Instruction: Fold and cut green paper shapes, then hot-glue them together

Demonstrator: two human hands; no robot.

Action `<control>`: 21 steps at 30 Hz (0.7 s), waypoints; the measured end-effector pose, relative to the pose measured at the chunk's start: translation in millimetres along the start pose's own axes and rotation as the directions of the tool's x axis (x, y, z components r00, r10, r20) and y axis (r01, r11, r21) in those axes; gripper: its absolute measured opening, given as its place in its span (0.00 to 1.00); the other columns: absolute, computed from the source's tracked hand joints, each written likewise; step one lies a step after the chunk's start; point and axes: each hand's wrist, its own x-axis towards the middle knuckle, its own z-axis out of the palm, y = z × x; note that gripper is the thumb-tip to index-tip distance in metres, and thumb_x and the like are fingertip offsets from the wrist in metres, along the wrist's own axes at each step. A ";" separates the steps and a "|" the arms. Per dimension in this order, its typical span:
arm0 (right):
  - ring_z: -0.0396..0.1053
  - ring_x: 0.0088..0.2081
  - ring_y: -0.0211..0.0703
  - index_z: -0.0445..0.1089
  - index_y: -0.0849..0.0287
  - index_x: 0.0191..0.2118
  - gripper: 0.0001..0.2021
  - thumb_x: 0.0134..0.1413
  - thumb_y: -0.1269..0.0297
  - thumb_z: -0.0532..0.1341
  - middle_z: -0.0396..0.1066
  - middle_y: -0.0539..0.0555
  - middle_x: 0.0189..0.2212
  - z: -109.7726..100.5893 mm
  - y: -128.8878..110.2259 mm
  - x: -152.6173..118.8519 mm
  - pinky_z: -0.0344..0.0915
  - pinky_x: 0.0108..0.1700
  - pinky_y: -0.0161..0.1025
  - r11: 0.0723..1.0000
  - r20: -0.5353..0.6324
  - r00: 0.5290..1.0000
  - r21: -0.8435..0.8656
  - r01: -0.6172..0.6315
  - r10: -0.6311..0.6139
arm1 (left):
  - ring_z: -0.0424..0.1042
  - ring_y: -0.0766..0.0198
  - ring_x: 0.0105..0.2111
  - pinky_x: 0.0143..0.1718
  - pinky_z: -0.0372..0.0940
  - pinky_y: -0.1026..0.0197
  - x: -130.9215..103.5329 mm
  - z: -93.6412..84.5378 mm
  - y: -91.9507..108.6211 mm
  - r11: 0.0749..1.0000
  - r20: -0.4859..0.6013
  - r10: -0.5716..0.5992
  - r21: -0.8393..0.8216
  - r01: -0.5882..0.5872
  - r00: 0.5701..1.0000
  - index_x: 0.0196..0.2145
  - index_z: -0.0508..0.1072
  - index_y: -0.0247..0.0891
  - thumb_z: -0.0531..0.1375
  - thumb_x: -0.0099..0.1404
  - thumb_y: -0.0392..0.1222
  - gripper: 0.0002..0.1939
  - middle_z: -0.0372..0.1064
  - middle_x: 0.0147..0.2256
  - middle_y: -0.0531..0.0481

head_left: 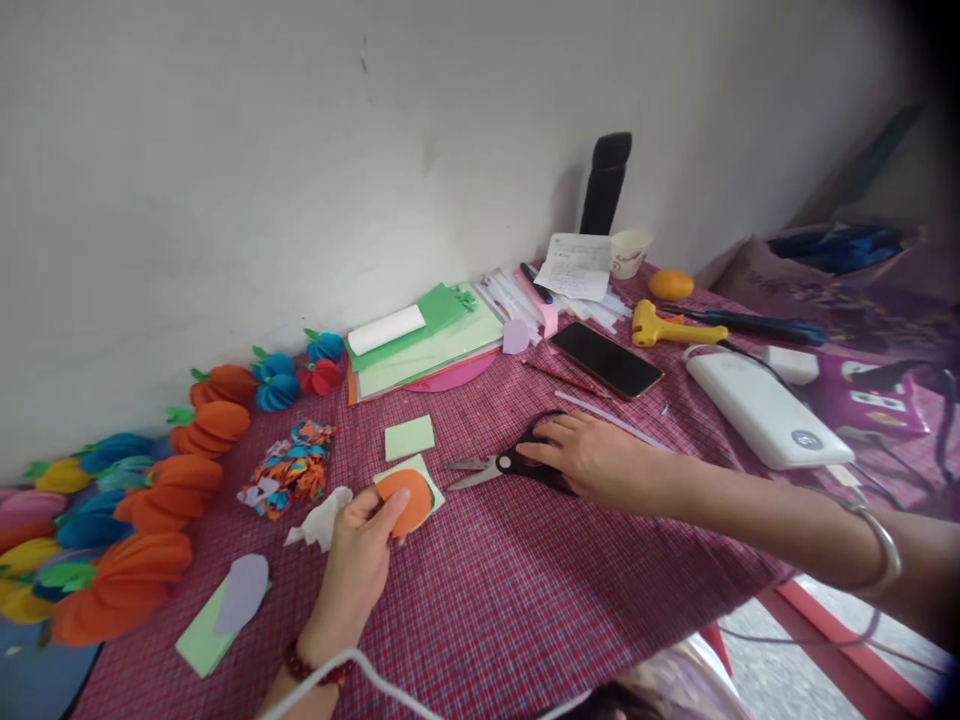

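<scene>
My left hand (367, 545) pinches an orange paper circle (409, 508) laid against a light green paper square (435, 492). The thumb presses on the circle's face. Black-handled scissors (504, 462) lie beside it with blades parted, tips pointing toward the paper. My right hand (581, 450) is closed around their handles, and its fingers partly hide the loops. Just behind the held paper is another light green square (409, 438). A crumpled white tissue (324, 518) sits by my left wrist.
Folded paper pumpkins (180, 485) line the left side near a pile of paper scraps (289, 465). At the back are stacked coloured sheets (450, 345). A phone (606, 358), yellow glue gun (664, 326) and white power bank (765, 410) with cables occupy the right. A white cable (352, 660) crosses the front.
</scene>
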 end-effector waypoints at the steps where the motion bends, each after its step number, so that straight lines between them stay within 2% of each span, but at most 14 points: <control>1: 0.66 0.45 0.49 0.63 0.58 0.57 0.25 0.52 0.72 0.59 0.68 0.60 0.42 -0.4 1.6 2.4 0.61 0.48 0.46 1.000 0.014 1.000 0.003 0.027 -0.027 | 0.60 0.72 0.18 0.19 0.54 0.69 0.5 0.6 0.5 0.999 0.000 -0.028 -0.047 0.028 1.000 0.27 0.76 0.35 0.68 0.49 0.39 0.08 0.68 0.20 0.57; 3: 0.67 0.43 0.49 0.63 0.58 0.57 0.26 0.50 0.73 0.59 0.68 0.60 0.41 -1.3 4.7 5.6 0.61 0.47 0.46 0.999 0.038 0.999 0.018 0.030 -0.031 | 0.61 0.72 0.18 0.18 0.54 0.69 1.7 0.4 1.4 0.991 -0.013 -0.074 -0.116 0.072 0.997 0.28 0.76 0.36 0.69 0.48 0.40 0.08 0.69 0.20 0.57; 6: 0.66 0.41 0.48 0.66 0.57 0.53 0.25 0.46 0.75 0.59 0.67 0.59 0.40 -1.8 9.2 5.5 0.63 0.45 0.45 0.993 0.029 0.998 0.108 -0.051 0.048 | 0.65 0.69 0.20 0.20 0.59 0.68 3.6 -2.7 2.2 0.979 -0.057 -0.098 -0.187 0.086 0.993 0.27 0.75 0.37 0.69 0.48 0.40 0.09 0.71 0.22 0.55; 8: 0.66 0.42 0.48 0.67 0.57 0.50 0.22 0.45 0.75 0.59 0.67 0.58 0.40 -0.7 11.2 3.5 0.63 0.47 0.45 0.965 -0.017 0.990 0.226 -0.135 0.142 | 0.68 0.68 0.23 0.24 0.63 0.67 4.8 -4.8 2.8 0.972 -0.088 -0.100 -0.224 0.078 0.991 0.25 0.75 0.38 0.70 0.47 0.39 0.08 0.73 0.24 0.55; 10: 0.66 0.43 0.47 0.67 0.57 0.49 0.20 0.46 0.73 0.59 0.67 0.57 0.41 0.9 10.4 1.7 0.63 0.47 0.44 0.872 -0.047 0.962 0.437 -0.221 0.268 | 0.70 0.67 0.24 0.27 0.65 0.66 5.8 -5.6 4.3 0.966 -0.124 -0.101 -0.251 0.067 0.987 0.24 0.74 0.40 0.70 0.46 0.37 0.08 0.74 0.25 0.55; 11: 0.67 0.42 0.45 0.66 0.56 0.50 0.20 0.49 0.71 0.59 0.68 0.56 0.41 1.4 8.3 1.5 0.64 0.47 0.44 0.777 -0.016 0.946 0.576 -0.255 0.323 | 0.70 0.66 0.25 0.28 0.66 0.66 6.2 -5.4 5.4 0.963 -0.139 -0.104 -0.262 0.065 0.985 0.24 0.75 0.41 0.70 0.46 0.37 0.07 0.74 0.26 0.55; 13: 0.68 0.39 0.43 0.63 0.56 0.54 0.21 0.53 0.64 0.59 0.70 0.55 0.38 0.9 0.3 2.8 0.66 0.42 0.41 0.473 0.156 0.926 0.823 -0.315 0.344 | 0.72 0.65 0.27 0.31 0.67 0.64 6.7 -4.3 8.5 0.955 -0.167 -0.120 -0.287 0.068 0.979 0.26 0.76 0.43 0.69 0.47 0.36 0.07 0.75 0.27 0.54; 15: 0.67 0.34 0.40 0.62 0.56 0.54 0.24 0.52 0.57 0.61 0.70 0.54 0.35 -1.4 -11.4 6.6 0.66 0.36 0.38 0.135 0.368 0.901 0.905 -0.404 0.228 | 0.73 0.64 0.28 0.32 0.67 0.64 6.7 -3.1 12.3 0.941 -0.192 -0.153 -0.329 0.083 0.969 0.27 0.77 0.43 0.69 0.46 0.36 0.08 0.75 0.28 0.54; 16: 0.66 0.31 0.38 0.63 0.56 0.53 0.25 0.49 0.55 0.64 0.69 0.53 0.33 -2.9 -17.6 9.2 0.64 0.33 0.36 0.007 0.439 0.885 0.895 -0.445 0.158 | 0.73 0.65 0.28 0.32 0.68 0.64 6.5 -2.8 14.1 0.930 -0.205 -0.169 -0.356 0.087 0.964 0.27 0.77 0.42 0.69 0.46 0.36 0.08 0.76 0.28 0.54; 18: 0.64 0.30 0.36 0.66 0.58 0.50 0.28 0.44 0.52 0.67 0.66 0.52 0.32 -5.3 -28.9 14.9 0.62 0.32 0.34 -0.158 0.474 0.880 0.872 -0.464 0.035 | 0.73 0.66 0.28 0.31 0.68 0.66 5.9 -3.4 17.2 0.907 -0.224 -0.192 -0.412 0.086 0.955 0.26 0.76 0.41 0.70 0.44 0.36 0.09 0.76 0.27 0.54; 21: 0.64 0.33 0.37 0.66 0.60 0.50 0.32 0.41 0.48 0.69 0.64 0.53 0.33 -4.9 -38.6 23.1 0.62 0.37 0.35 -0.274 0.406 0.910 0.868 -0.414 -0.088 | 0.74 0.67 0.28 0.32 0.68 0.65 4.5 -7.2 19.1 0.866 -0.269 -0.243 -0.492 0.084 0.932 0.27 0.75 0.39 0.70 0.44 0.34 0.10 0.77 0.28 0.55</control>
